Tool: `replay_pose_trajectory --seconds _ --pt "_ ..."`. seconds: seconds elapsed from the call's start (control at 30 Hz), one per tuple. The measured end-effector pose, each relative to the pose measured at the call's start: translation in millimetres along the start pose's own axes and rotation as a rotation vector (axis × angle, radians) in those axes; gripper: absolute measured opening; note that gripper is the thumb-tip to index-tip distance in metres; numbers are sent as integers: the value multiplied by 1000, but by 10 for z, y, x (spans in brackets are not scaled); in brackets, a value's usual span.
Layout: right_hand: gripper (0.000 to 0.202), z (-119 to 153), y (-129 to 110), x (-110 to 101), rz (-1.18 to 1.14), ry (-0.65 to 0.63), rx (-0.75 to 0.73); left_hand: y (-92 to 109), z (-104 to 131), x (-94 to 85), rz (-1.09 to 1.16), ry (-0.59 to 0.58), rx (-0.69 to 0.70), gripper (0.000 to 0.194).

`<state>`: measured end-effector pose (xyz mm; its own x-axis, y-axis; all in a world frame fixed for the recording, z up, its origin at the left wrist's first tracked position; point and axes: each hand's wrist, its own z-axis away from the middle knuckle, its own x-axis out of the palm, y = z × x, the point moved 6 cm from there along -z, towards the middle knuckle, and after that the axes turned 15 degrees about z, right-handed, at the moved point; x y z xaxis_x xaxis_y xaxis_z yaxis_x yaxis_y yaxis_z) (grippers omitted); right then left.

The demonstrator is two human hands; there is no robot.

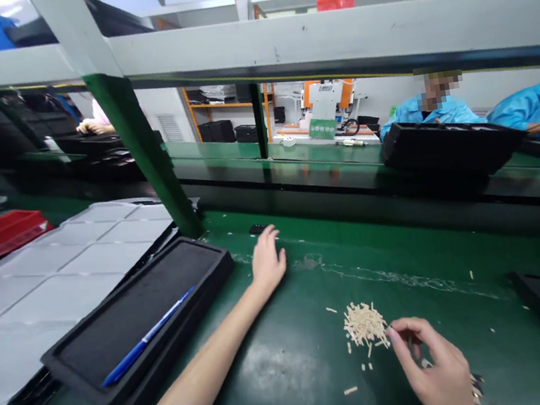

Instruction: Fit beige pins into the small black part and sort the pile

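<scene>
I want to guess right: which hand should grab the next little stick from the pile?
Probably the right hand: its fingertips touch the pile. The left hand lies farther off, by a small black piece.

A blue pen (143, 341) is lying in a black tray (117, 331) at lower left. White sheets (44, 274) are lying beside it, and a red bin (0, 232) is sitting at far left.

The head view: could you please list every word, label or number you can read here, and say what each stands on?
None can be read.
Green sign by the far orange machine: markings too small and blurred.
Blue pen in the black tray: no legible print.
</scene>
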<state>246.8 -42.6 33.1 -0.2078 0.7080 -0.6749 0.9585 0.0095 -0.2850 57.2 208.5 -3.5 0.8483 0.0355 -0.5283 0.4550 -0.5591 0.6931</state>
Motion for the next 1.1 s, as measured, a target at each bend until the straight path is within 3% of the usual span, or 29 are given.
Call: replay_pose_trajectory --seconds 0.13,0.23,0.4,0.57,0.73,0.83,0.9,0.97,1.1 --pt "6 -16 -132 34 -38 -21 -139 -525 -473 -62 -181 124 -227 51" --pt "12 -21 -250 -22 -46 50 -246 -686 -603 46 -225 101 -311 50" --pt "18 -11 -354 -123 -4 127 -298 -734 -729 87 -211 47 -381 60" --pt "21 51 -354 -93 -17 108 -269 -704 -817 43 -73 32 -498 74" --pt "14 93 -323 -5 -54 19 -219 -477 -785 122 227 38 -534 26" --pt "12 91 -234 94 -119 -97 -63 -193 -655 224 492 40 -540 27" --pt "13 90 -145 171 -187 -194 102 56 -438 345 692 -15 -534 37" --pt "15 98 -63 235 -312 -291 287 331 -91 487 884 -133 -513 46" --pt "23 102 -37 292 -634 -431 529 762 773 676 1160 -408 -566 39"
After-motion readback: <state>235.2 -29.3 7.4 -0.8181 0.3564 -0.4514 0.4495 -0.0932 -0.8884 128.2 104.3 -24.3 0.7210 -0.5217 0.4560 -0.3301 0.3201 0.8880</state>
